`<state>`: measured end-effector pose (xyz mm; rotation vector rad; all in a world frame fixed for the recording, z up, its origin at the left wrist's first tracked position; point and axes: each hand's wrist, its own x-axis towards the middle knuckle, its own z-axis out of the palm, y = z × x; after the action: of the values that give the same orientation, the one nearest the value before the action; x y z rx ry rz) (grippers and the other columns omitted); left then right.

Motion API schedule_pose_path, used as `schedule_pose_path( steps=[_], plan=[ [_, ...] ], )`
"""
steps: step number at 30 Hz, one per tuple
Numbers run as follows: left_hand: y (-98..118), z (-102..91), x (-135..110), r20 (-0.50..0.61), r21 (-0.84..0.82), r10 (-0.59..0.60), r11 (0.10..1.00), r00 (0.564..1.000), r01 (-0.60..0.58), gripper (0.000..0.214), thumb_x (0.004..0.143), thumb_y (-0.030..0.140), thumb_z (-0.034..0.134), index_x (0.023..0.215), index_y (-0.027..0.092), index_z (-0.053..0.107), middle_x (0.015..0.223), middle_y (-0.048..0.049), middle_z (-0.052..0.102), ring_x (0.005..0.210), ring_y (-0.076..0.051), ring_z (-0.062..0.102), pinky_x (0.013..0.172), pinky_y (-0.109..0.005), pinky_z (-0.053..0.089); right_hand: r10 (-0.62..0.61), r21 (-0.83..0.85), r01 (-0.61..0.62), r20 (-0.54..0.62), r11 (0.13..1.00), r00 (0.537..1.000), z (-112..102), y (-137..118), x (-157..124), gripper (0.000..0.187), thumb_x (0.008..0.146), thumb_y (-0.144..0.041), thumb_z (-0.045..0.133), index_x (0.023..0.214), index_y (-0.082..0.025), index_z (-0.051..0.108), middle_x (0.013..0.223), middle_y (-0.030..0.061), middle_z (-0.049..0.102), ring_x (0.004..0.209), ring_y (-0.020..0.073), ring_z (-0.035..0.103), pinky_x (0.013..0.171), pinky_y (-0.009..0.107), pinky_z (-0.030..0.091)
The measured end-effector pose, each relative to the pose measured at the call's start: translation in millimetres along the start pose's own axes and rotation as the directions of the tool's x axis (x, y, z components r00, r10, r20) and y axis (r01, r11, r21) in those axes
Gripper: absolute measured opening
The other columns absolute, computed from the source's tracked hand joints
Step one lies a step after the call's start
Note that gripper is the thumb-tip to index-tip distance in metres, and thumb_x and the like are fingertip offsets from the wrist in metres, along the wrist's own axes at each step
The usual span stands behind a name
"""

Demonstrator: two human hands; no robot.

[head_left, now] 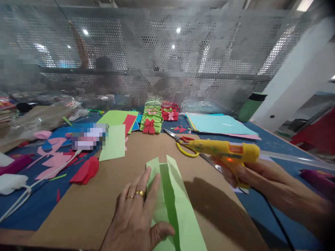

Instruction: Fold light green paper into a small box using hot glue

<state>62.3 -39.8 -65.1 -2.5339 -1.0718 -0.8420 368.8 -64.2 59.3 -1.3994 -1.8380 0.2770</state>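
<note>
My left hand lies flat with spread fingers on a folded strip of light green paper, pressing its left flap down on the brown cardboard sheet. My right hand is closed round the handle of a yellow glue gun, held above the cardboard to the right of the paper, nozzle pointing left. The gun's black cord trails down toward the lower right.
Yellow-handled scissors lie behind the gun. Finished green and red paper baskets with bows stand at the back. Stacked coloured paper, a green sheet, pink and red scraps and a green cup surround them. A perforated metal screen stands behind.
</note>
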Motion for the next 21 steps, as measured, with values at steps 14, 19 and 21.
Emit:
schedule_pose_path(
  steps=[14,19,21],
  plan=[
    [-5,-3.3,-2,0.029,0.020,-0.003,1.000,1.000,0.003,0.081,0.098,0.066,0.015,0.157,0.012,0.019,0.156,-0.0189,0.038,0.140,-0.029,0.038,0.104,-0.043,0.033,0.078,0.200,-0.197,0.484,0.960,0.872,50,-5,14,0.039,0.096,-0.052,0.050,0.107,-0.020,0.070,0.099,0.0052,0.071,0.089,0.0219,0.064,0.074,0.030,0.054],
    [-7,0.5,-2,0.035,0.043,0.016,0.999,0.999,-0.017,0.080,0.098,0.066,0.017,0.157,0.013,0.022,0.155,-0.0174,0.040,0.139,-0.030,0.038,0.106,-0.045,0.030,0.073,0.233,-0.208,0.483,0.950,0.873,56,-1,13,0.039,0.097,-0.050,0.049,0.110,-0.019,0.069,0.100,0.0050,0.071,0.092,0.0231,0.062,0.079,0.032,0.051],
    [-11,1.6,-2,0.044,0.068,0.063,0.995,0.997,-0.066,0.082,0.097,0.067,0.021,0.156,0.010,0.025,0.154,-0.0184,0.041,0.138,-0.031,0.039,0.105,-0.044,0.030,0.110,0.182,-0.218,0.468,0.959,0.877,60,6,11,0.038,0.096,-0.050,0.050,0.107,-0.020,0.069,0.097,0.0044,0.070,0.087,0.0218,0.061,0.075,0.030,0.050]
  ],
)
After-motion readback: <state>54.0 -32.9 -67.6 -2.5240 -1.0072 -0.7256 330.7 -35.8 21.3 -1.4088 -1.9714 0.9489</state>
